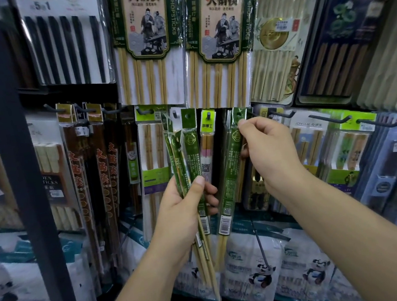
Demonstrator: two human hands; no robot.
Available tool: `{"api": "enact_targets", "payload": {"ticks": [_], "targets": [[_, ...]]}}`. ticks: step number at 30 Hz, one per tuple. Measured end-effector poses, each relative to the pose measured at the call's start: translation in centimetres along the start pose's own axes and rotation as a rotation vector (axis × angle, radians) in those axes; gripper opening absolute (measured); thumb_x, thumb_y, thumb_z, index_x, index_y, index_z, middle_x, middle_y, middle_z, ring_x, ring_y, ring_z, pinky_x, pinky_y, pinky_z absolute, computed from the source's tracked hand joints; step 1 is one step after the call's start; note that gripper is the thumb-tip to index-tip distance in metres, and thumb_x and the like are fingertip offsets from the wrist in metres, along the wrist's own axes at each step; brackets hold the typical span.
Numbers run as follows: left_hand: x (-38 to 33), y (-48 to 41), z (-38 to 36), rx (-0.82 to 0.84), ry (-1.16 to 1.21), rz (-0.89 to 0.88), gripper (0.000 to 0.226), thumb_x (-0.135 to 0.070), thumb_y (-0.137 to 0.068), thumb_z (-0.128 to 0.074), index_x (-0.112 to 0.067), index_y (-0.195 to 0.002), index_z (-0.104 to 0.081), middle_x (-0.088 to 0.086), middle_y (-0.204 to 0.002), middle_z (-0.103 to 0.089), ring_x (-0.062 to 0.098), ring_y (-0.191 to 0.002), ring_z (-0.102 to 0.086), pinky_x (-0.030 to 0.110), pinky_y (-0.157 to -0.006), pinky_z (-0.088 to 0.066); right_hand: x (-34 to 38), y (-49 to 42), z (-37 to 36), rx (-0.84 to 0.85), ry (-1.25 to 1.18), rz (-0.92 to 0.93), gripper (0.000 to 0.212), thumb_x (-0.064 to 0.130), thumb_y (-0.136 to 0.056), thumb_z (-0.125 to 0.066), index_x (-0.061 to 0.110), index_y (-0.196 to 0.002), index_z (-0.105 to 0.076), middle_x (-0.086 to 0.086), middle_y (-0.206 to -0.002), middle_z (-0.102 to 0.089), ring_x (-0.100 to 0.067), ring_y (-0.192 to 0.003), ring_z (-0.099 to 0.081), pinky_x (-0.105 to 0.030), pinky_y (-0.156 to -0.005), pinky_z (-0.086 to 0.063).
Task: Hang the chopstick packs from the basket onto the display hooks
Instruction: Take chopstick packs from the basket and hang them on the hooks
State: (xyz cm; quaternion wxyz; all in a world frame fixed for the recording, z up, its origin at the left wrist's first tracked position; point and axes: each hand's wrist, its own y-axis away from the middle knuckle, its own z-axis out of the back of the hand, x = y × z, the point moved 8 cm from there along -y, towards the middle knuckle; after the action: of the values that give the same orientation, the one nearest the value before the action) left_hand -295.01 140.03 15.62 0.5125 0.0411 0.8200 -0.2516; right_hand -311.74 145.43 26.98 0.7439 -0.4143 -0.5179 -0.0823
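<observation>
Left hand grips a bundle of green chopstick packs at mid-length, thumb across the front, tops fanned apart. Right hand pinches the header of a single green pack just beside its hang hole, close to a black display hook. Whether the hole is on a hook cannot be determined.

Risks: the hole misses the hook tip, so the pack drops on release; the fanned bundle slips from a one-handed hold. Basket not in view.
</observation>
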Motion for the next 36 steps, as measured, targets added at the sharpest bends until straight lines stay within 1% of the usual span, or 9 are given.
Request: {"api": "enact_targets", "payload": {"ticks": [6,10,13,19,22,26,29,33,36], "targets": [[-0.1,0.1,0.3,-0.003,-0.034,0.005,0.011,-0.02,-0.107,-0.053,-0.012,-0.101,-0.057,-0.001,-0.077,-0.069,0.015,-0.064,-0.059,0.026,-0.057,-0.054,-0.5,0.0,0.1,0.004,0.041,-0.001,0.035,0.028,-0.103,-0.056,-0.003,-0.087,-0.062,0.009,-0.051,-0.032,-0.009,-0.048,-0.031,-0.009,-0.053,-0.041],[-0.2,0.2,-0.3,0.036,-0.029,0.012,0.011,-0.02,-0.106,-0.054,-0.01,-0.103,-0.055,-0.004,-0.075,-0.069,0.012,-0.062,-0.06,0.025,-0.055,-0.053,-0.9,0.1,0.0,-0.005,0.044,-0.02,0.037,0.03,-0.102,-0.057,0.003,-0.077,-0.059,0.01,-0.049,-0.034,-0.009,-0.047,-0.032,-0.019,-0.069,-0.045],[-0.1,0.3,-0.6,0.051,-0.023,0.004,0.014,-0.023,-0.104,-0.059,-0.01,-0.105,-0.058,-0.001,-0.076,-0.068,0.014,-0.065,-0.063,0.026,-0.057,-0.055,-1.1,0.2,0.1,-0.019,0.064,-0.015,0.041,0.034,-0.101,-0.059,0.013,-0.067,-0.054,0.01,-0.047,-0.037,-0.008,-0.046,-0.036,-0.017,-0.075,-0.042],[-0.1,0.3,-0.6,0.069,-0.036,0.005,0.007,-0.035,-0.091,-0.071,-0.039,-0.086,-0.072,-0.007,-0.07,-0.068,0.012,-0.065,-0.069,0.036,-0.063,-0.062,-2.0,1.1,0.7,-0.084,0.111,-0.031,0.04,0.042,-0.096,-0.064,0.015,-0.07,-0.05,0.011,-0.051,-0.042,-0.002,-0.045,-0.04,-0.028,-0.061,-0.04],[0.1,0.4,-0.8,0.084,-0.037,0.025,0.013,-0.027,-0.096,-0.072,-0.037,-0.088,-0.073,-0.004,-0.074,-0.068,0.012,-0.07,-0.068,0.036,-0.063,-0.062,-1.5,1.8,0.4,-0.064,0.064,0.0,0.035,0.04,-0.097,-0.064,0.017,-0.071,-0.055,0.012,-0.055,-0.049,0.0,-0.051,-0.043,-0.028,-0.063,-0.043],[0.3,0.8,-1.5,0.122,-0.001,0.058,0.009,-0.029,-0.086,-0.076,-0.031,-0.094,-0.075,-0.001,-0.083,-0.071,0.015,-0.074,-0.068,0.037,-0.061,-0.062,0.6,2.9,-1.0,0.067,-0.061,0.11,0.028,0.036,-0.099,-0.062,0.021,-0.078,-0.07,0.001,-0.07,-0.064,-0.004,-0.065,-0.055,-0.025,-0.066,-0.05],[0.6,0.9,-2.2,0.175,-0.009,0.065,0.011,-0.029,-0.083,-0.074,-0.03,-0.093,-0.076,0.0,-0.087,-0.074,0.017,-0.078,-0.072,0.037,-0.063,-0.063,1.5,3.1,-1.4,0.081,-0.028,0.169,0.028,0.03,-0.101,-0.061,0.016,-0.077,-0.067,-0.001,-0.066,-0.055,-0.016,-0.065,-0.053,-0.033,-0.064,-0.048],[1.1,0.9,-2.1,0.157,0.069,0.123,0.022,-0.033,-0.087,-0.071,-0.02,-0.105,-0.074,0.014,-0.104,-0.077,0.028,-0.096,-0.077,0.044,-0.073,-0.064,1.2,2.4,-0.9,0.054,-0.037,0.135,0.03,0.027,-0.102,-0.058,0.011,-0.078,-0.065,-0.002,-0.064,-0.048,-0.018,-0.063,-0.047,-0.027,-0.059,-0.042],[1.4,0.7,-1.1,0.086,-0.033,0.162,0.019,-0.041,-0.088,-0.068,-0.028,-0.096,-0.079,-0.004,-0.094,-0.08,0.01,-0.088,-0.076,0.032,-0.068,-0.062,0.6,1.3,-0.2,0.014,-0.041,0.073,0.033,0.031,-0.103,-0.057,0.005,-0.083,-0.063,-0.007,-0.064,-0.046,-0.013,-0.055,-0.04,-0.016,-0.047,-0.035]]}}
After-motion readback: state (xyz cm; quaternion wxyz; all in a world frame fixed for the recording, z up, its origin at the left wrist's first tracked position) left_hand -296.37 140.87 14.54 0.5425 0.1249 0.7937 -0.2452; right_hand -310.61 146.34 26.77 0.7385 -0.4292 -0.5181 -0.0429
